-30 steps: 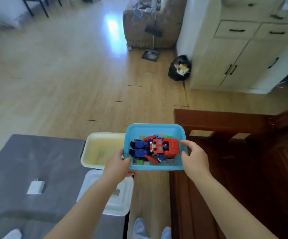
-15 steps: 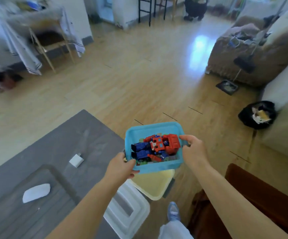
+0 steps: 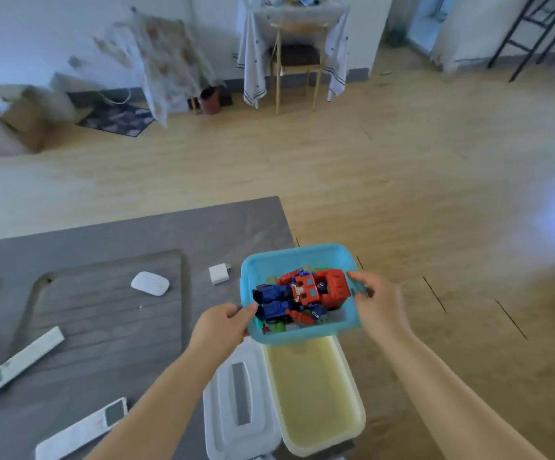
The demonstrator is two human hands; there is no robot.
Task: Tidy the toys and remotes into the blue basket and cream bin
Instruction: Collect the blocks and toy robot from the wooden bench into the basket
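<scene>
At the bottom centre of the frame a smooth, rectangular cream plastic bin (image 3: 316,390) with rounded corners sits open, its pale yellow floor bare as far as can be seen, and a translucent white plastic lid (image 3: 239,413) with a grey rectangular inset lies just to its left. Above the bin's far end, in mid-frame, both hands carry a glossy, rounded-rectangular blue plastic basket (image 3: 289,260): the left hand (image 3: 218,330) curls its fingers and thumb round the basket's left rim, and the right hand (image 3: 377,303) grips the right rim with the thumb hooked over the edge. Inside the basket lies a blocky red and blue plastic robot toy (image 3: 302,293) on its side, on top of smaller mixed pieces, some green and grey, too blurred to tell apart. To the left spreads a matte grey fabric mat (image 3: 136,234) with a darker ribbed panel (image 3: 103,313) set in it. At lower left on the mat lie two long, flat white remote controls (image 3: 83,429) (image 3: 14,363), each with a grey screen. Farther up, a smooth oval white mouse (image 3: 150,283) rests on the ribbed panel, and a small square white charger block (image 3: 218,274) lies just left of the basket. Beyond the mat runs a light wood-plank floor (image 3: 369,167), and at the upper centre a thin-legged wooden table (image 3: 297,61) draped in white cloth stands against the wall.
</scene>
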